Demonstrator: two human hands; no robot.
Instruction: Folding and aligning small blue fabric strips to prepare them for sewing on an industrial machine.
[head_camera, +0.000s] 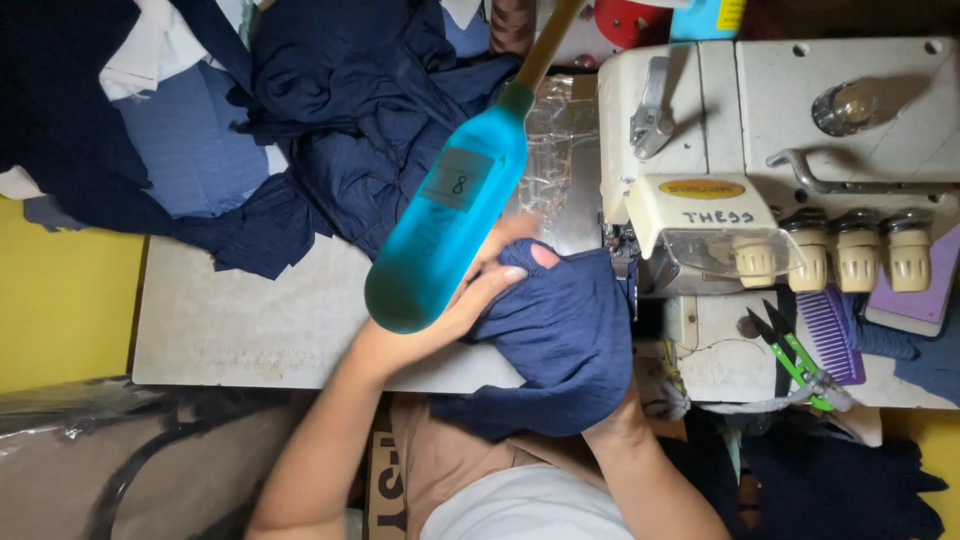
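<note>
My left hand (470, 300) reaches across the grey table (250, 320) and grips the near edge of a navy blue fabric piece (565, 340), the thumb lying on top of the cloth. The fabric sits just left of the needle area of a cream overlock sewing machine (800, 120). My right hand (612, 425) is buried under the same fabric; only the wrist shows at the table's front edge. A turquoise bottle (445, 225) with a yellowish neck hangs slantwise in front of the view, overlapping my left hand.
A heap of navy and light blue cloth (340, 120) covers the table's far left. Green-handled thread snips (790, 350) and a purple comb (835, 330) lie right of the machine's front. More dark cloth (850, 480) hangs at lower right.
</note>
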